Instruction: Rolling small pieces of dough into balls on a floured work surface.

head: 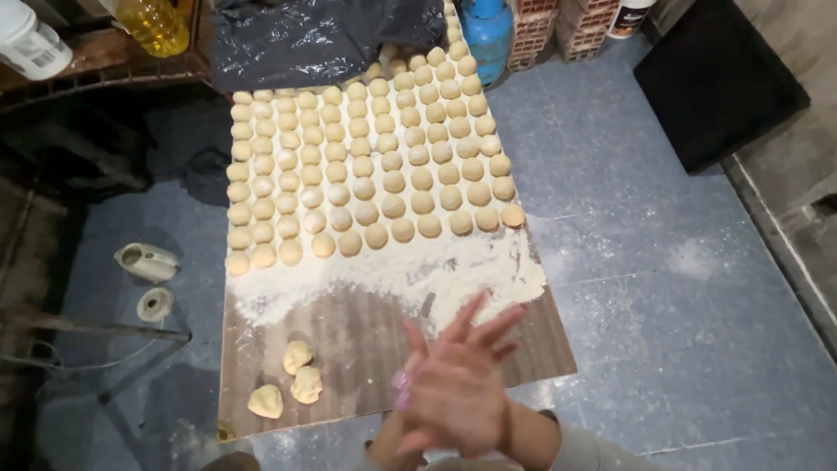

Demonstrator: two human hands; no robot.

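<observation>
My two hands are pressed palm to palm over the near right part of a long wooden board. My left hand lies on top, its fingers spread and pointing up and right. Only the fingertips of my right hand show beneath it, at its left side. Whether anything lies between the palms is hidden. Three rough dough lumps sit on the board's near left corner. A band of loose flour crosses the board. Beyond it, several rows of round dough balls fill the far part.
The board stands over a blue tiled floor. A black plastic sheet covers the board's far end, beside a blue cylinder and bricks. A bottle of yellow oil stands far left. Two white objects lie on the floor at left.
</observation>
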